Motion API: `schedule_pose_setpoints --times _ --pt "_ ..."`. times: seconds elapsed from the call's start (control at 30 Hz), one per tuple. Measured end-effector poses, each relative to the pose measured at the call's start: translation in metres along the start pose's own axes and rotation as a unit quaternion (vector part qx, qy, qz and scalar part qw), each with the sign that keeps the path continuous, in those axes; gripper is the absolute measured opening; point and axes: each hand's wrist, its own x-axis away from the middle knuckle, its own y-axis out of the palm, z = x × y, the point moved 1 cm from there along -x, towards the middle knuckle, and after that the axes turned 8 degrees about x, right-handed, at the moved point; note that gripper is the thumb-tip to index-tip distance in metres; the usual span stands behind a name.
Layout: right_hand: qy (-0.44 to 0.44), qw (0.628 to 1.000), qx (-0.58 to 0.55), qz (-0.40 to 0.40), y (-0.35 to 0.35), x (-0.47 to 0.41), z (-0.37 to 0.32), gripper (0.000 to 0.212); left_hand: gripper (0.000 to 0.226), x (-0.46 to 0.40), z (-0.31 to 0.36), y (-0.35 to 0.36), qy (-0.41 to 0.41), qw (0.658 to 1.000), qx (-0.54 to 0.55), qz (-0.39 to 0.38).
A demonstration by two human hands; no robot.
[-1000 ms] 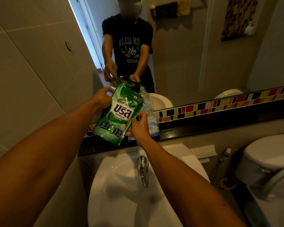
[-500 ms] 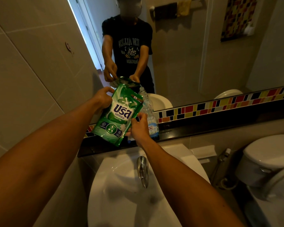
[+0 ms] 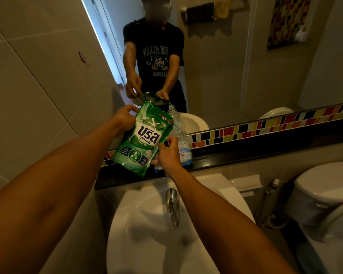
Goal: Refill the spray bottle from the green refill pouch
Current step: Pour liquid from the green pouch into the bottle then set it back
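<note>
Since the earlier frames almost nothing has shifted: the green refill pouch [image 3: 142, 138] stays tilted, top corner leaning toward the clear bottle [image 3: 181, 141]. The left hand [image 3: 125, 119] grips the pouch's upper left edge, fingers curled round it. The right hand [image 3: 167, 154] pinches its right edge, just in front of the bottle. The bottle stands upright on the dark ledge [image 3: 246, 153] behind the white sink [image 3: 147, 224], under the mirror [image 3: 226, 66].
</note>
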Motion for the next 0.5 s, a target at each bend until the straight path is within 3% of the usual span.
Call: schedule_pose_setpoints --times 0.5 --pt "0.008 1.000 0.013 0.008 0.0005 -0.0069 0.0075 0.028 0.041 -0.0072 -0.0070 -0.0004 -0.008 1.000 0.011 -0.005"
